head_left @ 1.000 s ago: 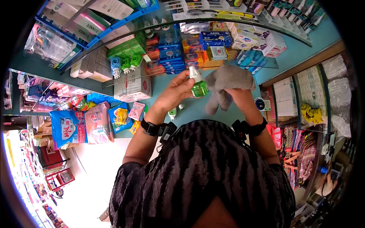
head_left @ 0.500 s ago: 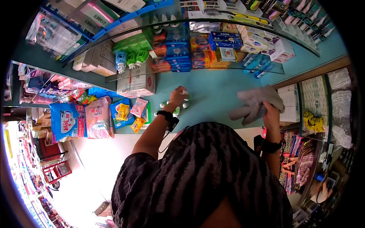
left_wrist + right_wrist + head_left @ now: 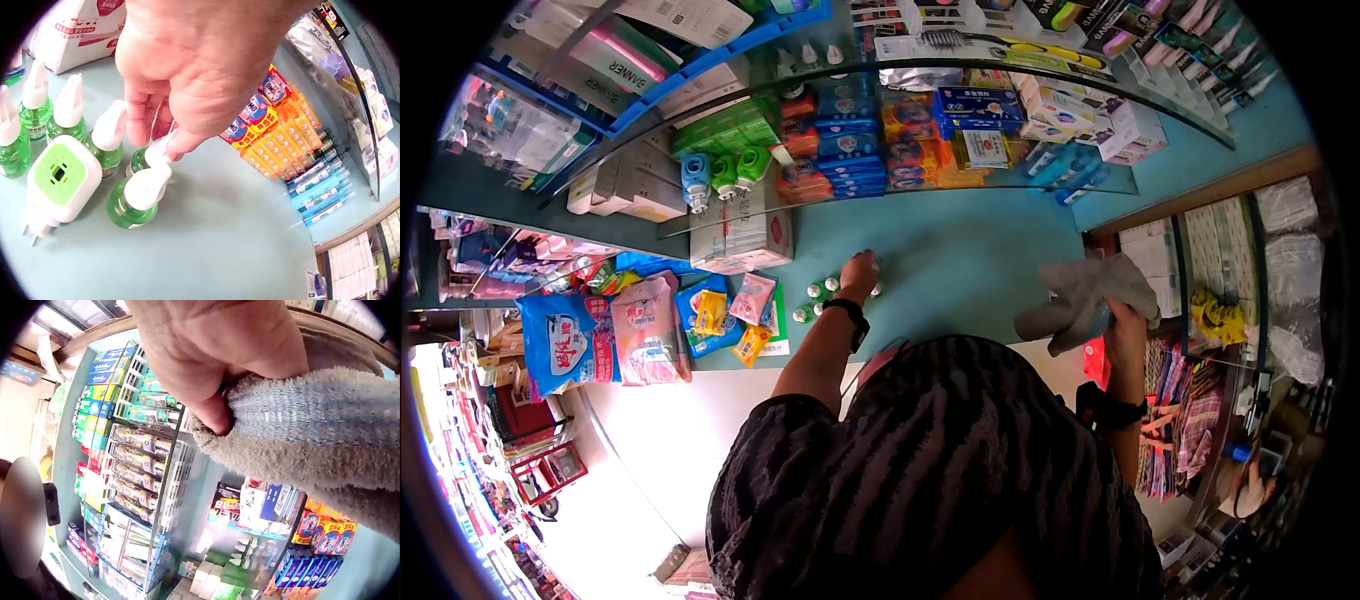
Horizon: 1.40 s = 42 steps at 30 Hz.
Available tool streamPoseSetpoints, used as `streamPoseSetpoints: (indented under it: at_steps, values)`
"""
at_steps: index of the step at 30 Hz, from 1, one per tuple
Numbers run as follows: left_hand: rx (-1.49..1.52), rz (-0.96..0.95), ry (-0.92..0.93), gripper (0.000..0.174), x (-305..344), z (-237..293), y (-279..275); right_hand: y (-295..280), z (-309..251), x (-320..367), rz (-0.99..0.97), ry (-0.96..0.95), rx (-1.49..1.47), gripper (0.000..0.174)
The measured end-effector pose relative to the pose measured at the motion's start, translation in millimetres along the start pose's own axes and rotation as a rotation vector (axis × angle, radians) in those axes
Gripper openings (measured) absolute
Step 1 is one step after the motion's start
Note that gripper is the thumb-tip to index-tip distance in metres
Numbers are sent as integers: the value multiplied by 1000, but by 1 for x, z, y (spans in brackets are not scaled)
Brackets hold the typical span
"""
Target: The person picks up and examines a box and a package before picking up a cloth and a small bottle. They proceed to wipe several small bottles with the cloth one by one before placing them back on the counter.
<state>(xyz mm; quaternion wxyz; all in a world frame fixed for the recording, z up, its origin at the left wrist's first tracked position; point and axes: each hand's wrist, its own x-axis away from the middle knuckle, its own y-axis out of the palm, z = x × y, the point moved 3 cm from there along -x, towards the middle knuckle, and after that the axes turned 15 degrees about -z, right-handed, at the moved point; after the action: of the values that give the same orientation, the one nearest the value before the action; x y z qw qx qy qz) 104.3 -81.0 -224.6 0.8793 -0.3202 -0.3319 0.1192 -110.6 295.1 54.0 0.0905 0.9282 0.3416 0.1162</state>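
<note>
In the left wrist view the left hand (image 3: 194,69) pinches the white cap of a green bottle (image 3: 159,150), which stands on the counter (image 3: 237,250). Another capped green bottle (image 3: 134,203) is right beside it. Several more bottles (image 3: 109,140) and a white plug-in device (image 3: 62,178) with a green face are to the left. The head view shows the left hand (image 3: 860,275) low over this group. At the right, the right hand (image 3: 1127,330) grips a grey fluffy cloth (image 3: 1085,300) above the counter. Up close, the right hand (image 3: 219,356) holds the cloth (image 3: 300,419) bunched, its fingers partly hidden.
Detergent bags (image 3: 570,340) and small packets (image 3: 752,298) lie left on the counter. A white carton (image 3: 745,235) stands behind them. A glass shelf (image 3: 960,190) with stacked soap packs (image 3: 855,160) spans the back; a wooden-edged cabinet (image 3: 1220,165) is at the right.
The left hand has lowered the green bottle from in front of the body to the group on the counter. The right hand has moved away to the right with the cloth.
</note>
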Motion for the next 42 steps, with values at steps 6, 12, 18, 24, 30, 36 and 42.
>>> streamPoseSetpoints:
  at_steps: [6, 12, 18, 24, 30, 36, 42]
  values:
    - [16, 151, 148, 18, 13, 13, -23, -9, 12, -17, -112, -70, 267, 29]
    - [599, -121, 351, 6, 62, 88, -99, 34, 13, -39, -198, -46, -118, 29]
    - [799, 56, 473, 6, 52, 135, -194, 42, 25, -60, -308, -36, 87, 32]
    - [433, 410, 463, 35, -35, 128, -269, 34, 21, -58, -316, -199, 719, 27]
    - [-183, 464, 414, 47, -98, 141, -332, 37, 8, -61, -207, -80, 602, 28]
    - [-16, 683, 643, 47, -144, 124, -321, 25, 24, -80, -209, -32, 362, 32]
    - [164, 649, 616, 43, -122, 133, -319, 41, 28, -93, -235, 65, 71, 42]
